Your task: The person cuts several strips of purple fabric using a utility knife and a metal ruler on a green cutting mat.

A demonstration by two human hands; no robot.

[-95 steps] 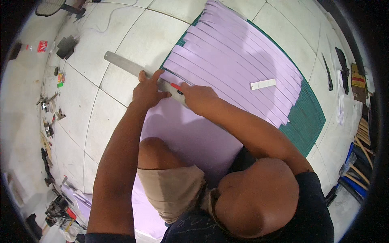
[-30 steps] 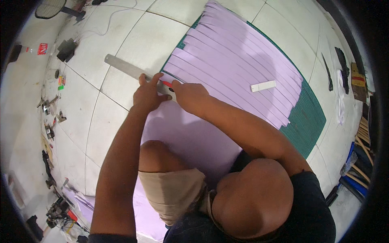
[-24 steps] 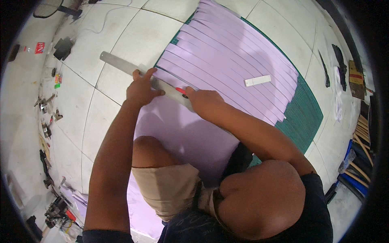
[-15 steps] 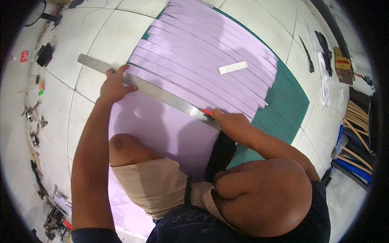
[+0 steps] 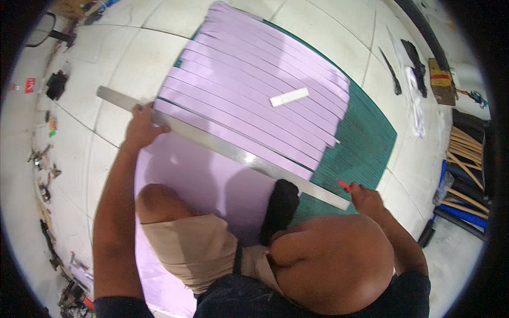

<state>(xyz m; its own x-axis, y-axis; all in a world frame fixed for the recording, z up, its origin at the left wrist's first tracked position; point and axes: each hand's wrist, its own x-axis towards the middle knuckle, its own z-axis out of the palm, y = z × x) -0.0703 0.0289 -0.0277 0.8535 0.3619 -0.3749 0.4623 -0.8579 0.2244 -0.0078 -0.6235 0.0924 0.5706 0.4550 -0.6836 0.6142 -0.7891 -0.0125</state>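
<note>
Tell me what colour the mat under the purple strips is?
The mat is dark green, seen best in the head view, showing to the right of the lilac strips.
</note>
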